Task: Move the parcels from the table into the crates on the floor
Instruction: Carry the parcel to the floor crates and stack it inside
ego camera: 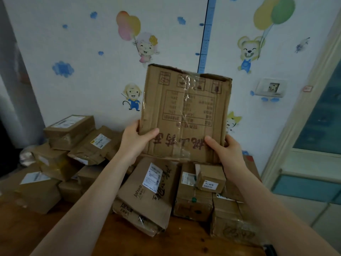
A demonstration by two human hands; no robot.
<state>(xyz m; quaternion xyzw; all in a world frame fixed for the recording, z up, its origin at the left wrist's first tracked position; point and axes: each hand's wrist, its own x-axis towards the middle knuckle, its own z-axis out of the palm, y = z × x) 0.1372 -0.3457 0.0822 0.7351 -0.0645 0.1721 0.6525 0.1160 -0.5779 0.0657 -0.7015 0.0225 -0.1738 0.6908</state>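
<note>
I hold a large flat cardboard parcel upright in the air above the pile, its printed face with upside-down red lettering and clear tape turned toward me. My left hand grips its lower left corner, thumb across the front. My right hand grips its lower right corner the same way. Below lie several other brown parcels on the wooden table, among them a Jahwa box and a small labelled box. No crate is in view.
More parcels are stacked at the left against the wall with cartoon stickers. A wall socket sits at the right. A door frame with blue panels stands at the far right, past the table's edge.
</note>
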